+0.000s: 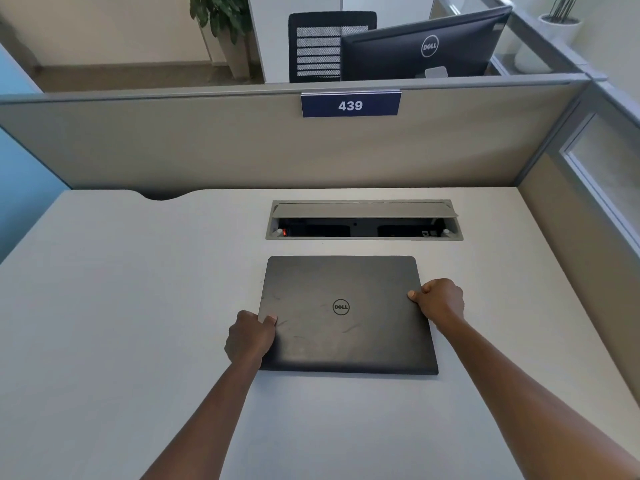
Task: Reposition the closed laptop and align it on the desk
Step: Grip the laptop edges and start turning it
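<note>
Laptop [346,313], dark grey and closed, lies flat on the pale desk [121,306] with a round logo in the middle of its lid. It sits between the two hands, each of which holds one of its side edges.

The left hand [250,337] is curled around the laptop's left edge, nearer the front corner. Its thumb rests on top of the lid and the other fingers wrap down the side, so it is grasping the laptop. The right hand [438,301] grips the right edge about halfway along, a little farther from the person than the left hand. Its thumb also presses on the lid, with the fingers folded against the side. Both bare forearms reach in from the bottom of the view.

Just beyond the hands, past the laptop's far edge, a long cable box [363,220] is set into the desk, its flap lid raised and dark sockets showing inside. The laptop's far edge runs roughly parallel to this box, near it but apart.

Farther beyond the hands stands a beige partition [207,143], which carries a blue number plate [350,105] reading 439. Over the partition show the back of a monitor [422,46], a black mesh chair [329,43] and a leafy plant [221,15]. To the right of the right hand, another partition with a frosted panel closes off the desk.
</note>
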{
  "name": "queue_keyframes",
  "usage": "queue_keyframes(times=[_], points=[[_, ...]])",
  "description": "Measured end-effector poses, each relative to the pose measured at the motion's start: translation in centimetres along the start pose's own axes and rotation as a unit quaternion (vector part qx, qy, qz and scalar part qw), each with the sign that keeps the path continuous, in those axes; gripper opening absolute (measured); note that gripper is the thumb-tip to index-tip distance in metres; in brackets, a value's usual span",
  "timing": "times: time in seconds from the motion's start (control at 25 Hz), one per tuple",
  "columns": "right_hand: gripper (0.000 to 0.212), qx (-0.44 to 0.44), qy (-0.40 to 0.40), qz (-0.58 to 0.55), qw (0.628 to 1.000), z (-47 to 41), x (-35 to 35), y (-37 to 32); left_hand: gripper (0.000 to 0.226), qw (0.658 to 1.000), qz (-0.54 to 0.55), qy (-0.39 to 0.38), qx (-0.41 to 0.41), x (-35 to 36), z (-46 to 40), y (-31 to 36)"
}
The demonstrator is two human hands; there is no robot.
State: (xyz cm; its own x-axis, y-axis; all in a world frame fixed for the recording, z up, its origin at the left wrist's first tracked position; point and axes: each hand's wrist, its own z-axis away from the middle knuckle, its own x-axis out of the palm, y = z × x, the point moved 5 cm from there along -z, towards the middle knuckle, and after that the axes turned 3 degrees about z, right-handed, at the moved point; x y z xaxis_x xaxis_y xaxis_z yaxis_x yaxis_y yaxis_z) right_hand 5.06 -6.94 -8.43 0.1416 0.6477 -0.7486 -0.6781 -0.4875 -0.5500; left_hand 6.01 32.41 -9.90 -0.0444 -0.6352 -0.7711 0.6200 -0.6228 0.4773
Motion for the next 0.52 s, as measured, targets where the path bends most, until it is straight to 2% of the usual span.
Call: queue_keyframes(times=[0.24,0.52], points=[[0.039,-0.014,0.014,0.027,0.999,0.7,-0.1,-0.2,0.037,0.999,0.025,0.037,0.026,-0.1,1.1,-0.3],[0.028,-0.061,0.005,0.058,0.996,1.5,0.7,0.2,0.037,0.996,0.077,0.026,0.038,-0.5,1.8,-0.5]])
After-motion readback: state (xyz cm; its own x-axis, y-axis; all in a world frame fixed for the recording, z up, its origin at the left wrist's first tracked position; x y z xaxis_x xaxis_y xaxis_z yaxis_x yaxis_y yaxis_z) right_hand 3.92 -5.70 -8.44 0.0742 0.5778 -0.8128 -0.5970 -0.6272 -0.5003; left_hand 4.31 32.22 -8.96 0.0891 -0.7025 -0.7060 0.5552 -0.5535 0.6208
